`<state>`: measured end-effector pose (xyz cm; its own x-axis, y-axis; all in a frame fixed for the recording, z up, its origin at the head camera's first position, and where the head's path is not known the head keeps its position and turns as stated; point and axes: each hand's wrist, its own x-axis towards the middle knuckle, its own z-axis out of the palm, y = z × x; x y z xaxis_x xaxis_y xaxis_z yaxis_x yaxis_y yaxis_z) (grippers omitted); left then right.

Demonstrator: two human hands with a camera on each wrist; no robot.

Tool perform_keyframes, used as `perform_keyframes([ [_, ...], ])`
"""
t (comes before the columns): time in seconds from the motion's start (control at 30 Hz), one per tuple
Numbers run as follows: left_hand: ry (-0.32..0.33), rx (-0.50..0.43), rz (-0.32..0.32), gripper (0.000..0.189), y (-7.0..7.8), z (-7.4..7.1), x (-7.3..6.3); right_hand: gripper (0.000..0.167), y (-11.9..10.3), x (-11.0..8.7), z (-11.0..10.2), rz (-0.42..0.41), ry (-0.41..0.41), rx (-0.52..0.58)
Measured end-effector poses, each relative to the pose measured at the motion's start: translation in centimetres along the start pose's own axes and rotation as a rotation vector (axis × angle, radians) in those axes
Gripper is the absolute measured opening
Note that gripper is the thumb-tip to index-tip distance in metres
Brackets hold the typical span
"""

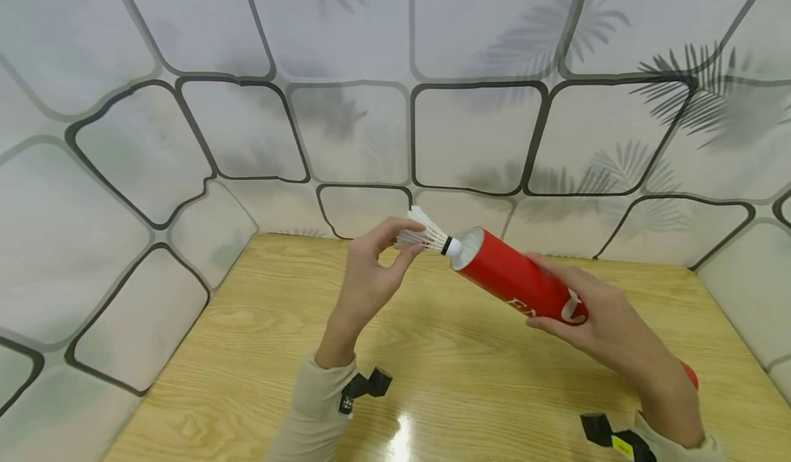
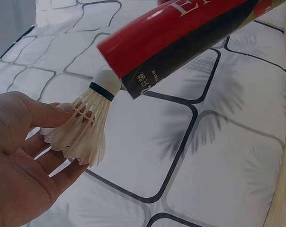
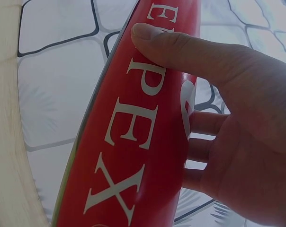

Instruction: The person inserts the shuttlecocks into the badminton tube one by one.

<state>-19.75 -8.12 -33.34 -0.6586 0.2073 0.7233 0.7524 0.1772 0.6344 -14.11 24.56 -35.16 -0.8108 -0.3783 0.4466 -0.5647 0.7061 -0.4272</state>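
My left hand (image 1: pixel 371 270) pinches a white feather shuttlecock (image 1: pixel 432 234) by its skirt. The cork end, banded in black, points right at the mouth of a red shuttlecock tube (image 1: pixel 513 276). In the left wrist view the cork of the shuttlecock (image 2: pixel 107 81) overlaps the rim of the tube (image 2: pixel 147 42). My right hand (image 1: pixel 608 318) grips the tube around its lower part, thumb on the near side, holding it tilted with the mouth up and to the left. White lettering runs along the tube (image 3: pixel 129 123) in the right wrist view.
Below the hands lies a wood-grain table (image 1: pixel 259 352). Pale patterned fabric walls (image 1: pixel 358 132) rise behind it and at both sides. A small red thing (image 1: pixel 690 374) shows partly from behind the right wrist.
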Motion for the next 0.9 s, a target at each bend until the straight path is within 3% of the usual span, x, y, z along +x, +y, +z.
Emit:
perform_keyframes([
  [0.33,-0.017,0.076,0.111,0.025,0.1,1.6,0.0,0.095,0.0,0.1,0.3,-0.009,-0.009,-0.001],
  [0.9,-0.128,-0.02,0.122,0.028,0.2,3.3,-0.5,0.094,-0.1,0.1,0.3,0.006,-0.025,-0.001],
])
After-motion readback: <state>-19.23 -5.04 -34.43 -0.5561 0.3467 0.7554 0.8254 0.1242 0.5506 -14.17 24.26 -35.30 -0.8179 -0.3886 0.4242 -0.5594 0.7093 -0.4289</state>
